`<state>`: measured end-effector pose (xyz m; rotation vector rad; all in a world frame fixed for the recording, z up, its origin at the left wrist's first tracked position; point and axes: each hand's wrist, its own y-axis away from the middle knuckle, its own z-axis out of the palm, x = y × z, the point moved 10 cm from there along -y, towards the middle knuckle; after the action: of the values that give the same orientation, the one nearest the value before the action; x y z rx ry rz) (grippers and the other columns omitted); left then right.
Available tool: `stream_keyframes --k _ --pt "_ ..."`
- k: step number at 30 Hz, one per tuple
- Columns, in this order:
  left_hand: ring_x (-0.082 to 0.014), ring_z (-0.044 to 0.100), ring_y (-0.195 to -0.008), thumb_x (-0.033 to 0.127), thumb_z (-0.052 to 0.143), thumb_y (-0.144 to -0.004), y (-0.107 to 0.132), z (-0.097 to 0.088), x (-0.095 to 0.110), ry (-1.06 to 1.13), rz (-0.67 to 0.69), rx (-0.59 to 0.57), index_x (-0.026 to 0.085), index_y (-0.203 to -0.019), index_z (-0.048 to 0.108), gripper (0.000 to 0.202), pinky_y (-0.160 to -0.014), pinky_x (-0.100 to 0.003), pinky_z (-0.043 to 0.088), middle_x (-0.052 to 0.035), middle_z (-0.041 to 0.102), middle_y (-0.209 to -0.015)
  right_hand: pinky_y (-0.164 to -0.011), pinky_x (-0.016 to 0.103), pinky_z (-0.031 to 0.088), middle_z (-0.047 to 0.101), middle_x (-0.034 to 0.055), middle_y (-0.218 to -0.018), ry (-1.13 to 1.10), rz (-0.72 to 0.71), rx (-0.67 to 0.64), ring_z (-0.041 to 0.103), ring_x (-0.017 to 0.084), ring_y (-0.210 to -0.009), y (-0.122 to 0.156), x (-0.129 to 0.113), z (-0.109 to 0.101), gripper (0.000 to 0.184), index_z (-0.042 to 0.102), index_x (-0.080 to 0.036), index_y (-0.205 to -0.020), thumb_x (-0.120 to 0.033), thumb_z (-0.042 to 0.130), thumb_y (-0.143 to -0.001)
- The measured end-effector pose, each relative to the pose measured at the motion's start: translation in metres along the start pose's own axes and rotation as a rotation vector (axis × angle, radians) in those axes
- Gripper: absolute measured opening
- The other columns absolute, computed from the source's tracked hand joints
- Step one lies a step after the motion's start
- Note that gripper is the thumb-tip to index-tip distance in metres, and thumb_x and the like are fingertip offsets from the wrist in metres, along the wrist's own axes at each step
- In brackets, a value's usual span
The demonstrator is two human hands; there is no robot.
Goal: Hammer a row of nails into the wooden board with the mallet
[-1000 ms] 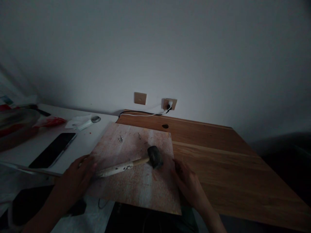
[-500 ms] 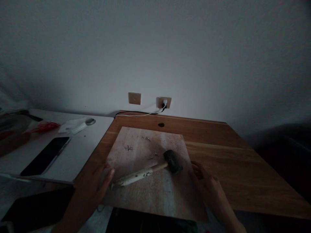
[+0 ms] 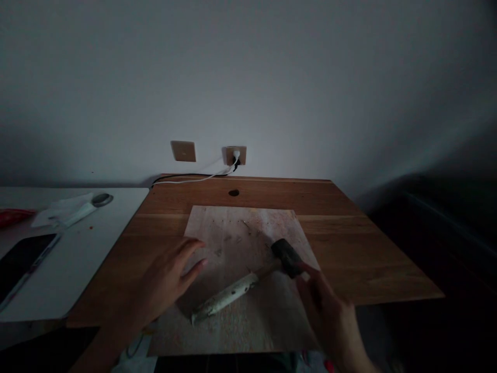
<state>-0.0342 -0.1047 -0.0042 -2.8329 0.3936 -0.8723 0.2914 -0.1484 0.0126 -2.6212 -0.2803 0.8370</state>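
Note:
A rubber mallet (image 3: pixel 229 296) with a black head and a pale, worn handle lies slanted across a thin wooden board (image 3: pixel 233 331). My right hand (image 3: pixel 326 308) is at the mallet's head, fingers closed round its lower right end. Over the board's left side is my left hand (image 3: pixel 166 280), thumb and fingers apart, holding nothing. Several small nails (image 3: pixel 246 224) are scattered on the board's far half, blurred in the dim light.
The board rests on a brown wooden desk (image 3: pixel 361 259) and reaches its front edge. A white table (image 3: pixel 89 259) on the left bears a phone (image 3: pixel 27 259), a roll of tape (image 3: pixel 102 200) and a red item (image 3: pixel 15 216). Cables (image 3: pixel 194 179) run to a wall socket (image 3: pixel 240 154).
My right hand has moved from the board's right edge onto the mallet's head. My left hand has lifted off the left edge and come forward over the board. The view has shifted right.

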Motion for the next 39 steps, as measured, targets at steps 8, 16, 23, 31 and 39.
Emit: stream_keyframes --k 8,16,23,31,39 --pt "-0.0228 0.067 -0.111 0.025 0.058 -0.097 -0.073 0.043 0.022 -0.079 0.186 -0.174 0.025 -0.129 0.062 0.032 -0.099 -0.037 0.054 -0.0064 0.063 -0.127 -0.063 0.027 0.052 0.079 0.0064 -0.081 -0.189 0.047 -0.520 0.077 0.023 -0.074 -0.002 -0.062 0.092 0.056 0.071 -0.023 -0.128 -0.060 0.032 -0.110" --pt "-0.0224 0.068 -0.100 0.012 0.053 -0.087 -0.131 0.050 0.018 -0.190 0.214 -0.248 0.021 -0.111 0.068 0.030 -0.089 -0.034 0.049 -0.0062 0.068 -0.110 -0.069 0.026 0.054 0.074 0.0037 -0.080 -0.759 0.534 -0.293 0.069 0.020 -0.076 0.041 -0.008 0.045 0.047 0.069 -0.024 -0.095 -0.068 0.052 -0.100" --pt "-0.0222 0.062 -0.091 0.025 0.064 -0.076 -0.101 0.046 0.015 -0.196 0.123 -0.553 0.019 -0.097 0.060 0.023 -0.079 -0.031 0.045 -0.0050 0.064 -0.102 -0.069 0.028 0.055 0.067 0.0006 -0.080 -0.966 0.546 -0.240 0.064 0.017 -0.071 0.048 0.028 0.014 0.033 0.064 -0.025 -0.096 -0.057 0.062 -0.099" --pt "-0.0189 0.060 -0.088 0.010 0.058 -0.069 -0.082 0.075 0.043 -0.068 0.219 -0.612 0.021 -0.097 0.058 0.030 -0.074 -0.029 0.043 -0.0033 0.062 -0.105 -0.064 0.027 0.051 0.061 -0.0007 -0.078 -0.643 0.385 -0.370 0.060 0.017 -0.070 0.018 0.047 0.032 0.029 0.063 -0.022 -0.103 -0.049 0.056 -0.100" --pt "-0.0156 0.062 -0.080 0.005 0.056 -0.075 -0.100 0.089 0.069 0.102 0.337 -0.412 0.022 -0.093 0.062 0.026 -0.073 -0.028 0.049 -0.0015 0.065 -0.098 -0.074 0.027 0.051 0.068 0.0002 -0.089 -0.435 0.286 -0.408 0.064 0.017 -0.077 0.027 0.033 0.032 0.023 0.067 -0.024 -0.110 -0.036 0.050 -0.101"
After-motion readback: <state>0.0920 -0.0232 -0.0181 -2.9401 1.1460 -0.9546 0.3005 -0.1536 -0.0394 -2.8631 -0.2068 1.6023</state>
